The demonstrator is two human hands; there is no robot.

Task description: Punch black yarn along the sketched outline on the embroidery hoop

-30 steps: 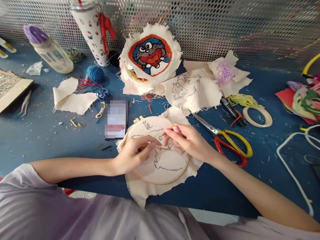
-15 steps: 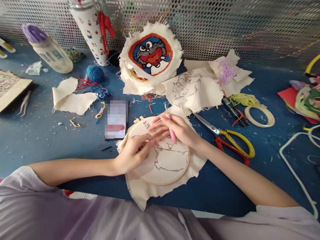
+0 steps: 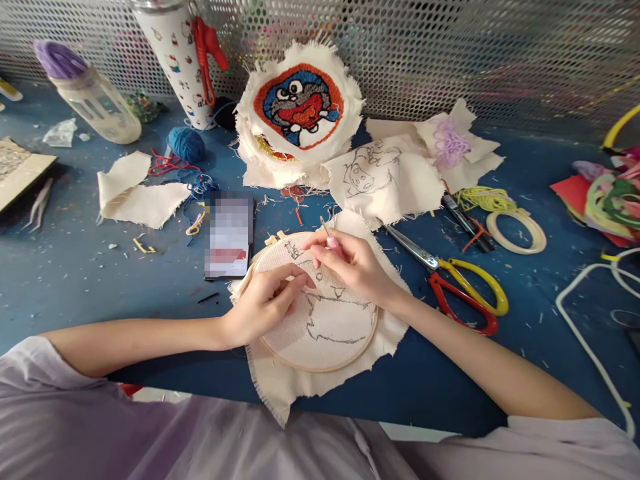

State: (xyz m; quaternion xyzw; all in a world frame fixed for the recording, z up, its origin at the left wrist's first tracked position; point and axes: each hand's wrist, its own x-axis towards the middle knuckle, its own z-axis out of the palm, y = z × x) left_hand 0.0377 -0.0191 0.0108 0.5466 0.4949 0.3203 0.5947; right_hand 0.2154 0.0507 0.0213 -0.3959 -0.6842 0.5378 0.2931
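Note:
In front of me lies a wooden embroidery hoop (image 3: 320, 369) with cream cloth (image 3: 327, 347) stretched in it; dark outlines are drawn on the cloth. My right hand (image 3: 361, 272) is closed around a pink-handled punch needle (image 3: 334, 247) above the hoop's upper part. Its thin metal tip points up and away from me. My left hand (image 3: 267, 301) rests over the hoop's left side, thumb and fingers pinched together. Whatever may be between them is too small to make out. Frayed cloth edges spread out around the hoop.
Left of the hoop lies a phone (image 3: 229, 237). Scissors (image 3: 467, 287) with red and yellow handles, a marker (image 3: 463, 217) and a small hoop (image 3: 517, 231) are on the right. Behind are a stitched piece (image 3: 303, 107), drawn cloth (image 3: 385, 177), blue yarn (image 3: 186, 145) and a tumbler (image 3: 175, 63).
My right hand has turned over and its spread fingers have closed round the punch needle, whose tip has shifted slightly left. My left hand stays nearly in place. The view has shifted slightly.

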